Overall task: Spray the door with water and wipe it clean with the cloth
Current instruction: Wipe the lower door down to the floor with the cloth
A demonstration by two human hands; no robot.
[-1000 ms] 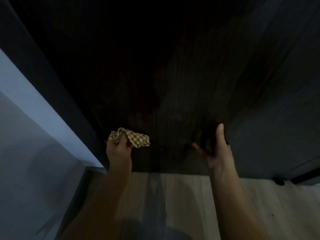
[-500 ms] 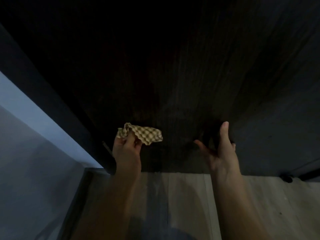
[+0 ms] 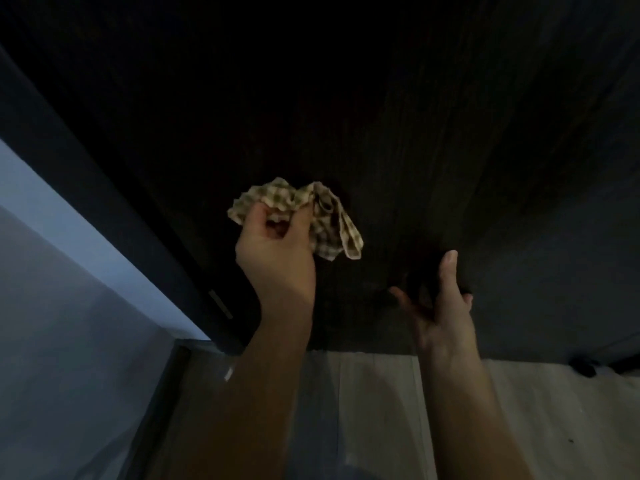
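Note:
The dark wooden door (image 3: 398, 140) fills the upper view and is dim. My left hand (image 3: 277, 251) is raised in front of its lower part and pinches a crumpled beige checked cloth (image 3: 322, 220), which hangs to the right of the fingers, close to the door. To the right and lower, my right hand (image 3: 443, 306) is held up with the thumb pointing upward. Its fingers curl round a dark object (image 3: 420, 282) that looks like the spray bottle, though it is hard to make out against the door.
The dark door frame (image 3: 114, 216) runs diagonally at the left, beside a pale wall (image 3: 52, 271). Light wood floor (image 3: 374, 410) lies below the door. A small dark door stop (image 3: 583, 367) sits on the floor at the far right.
My left hand has lifted the cloth up and to the right along the door. The right hand has kept its pose, shifting only slightly.

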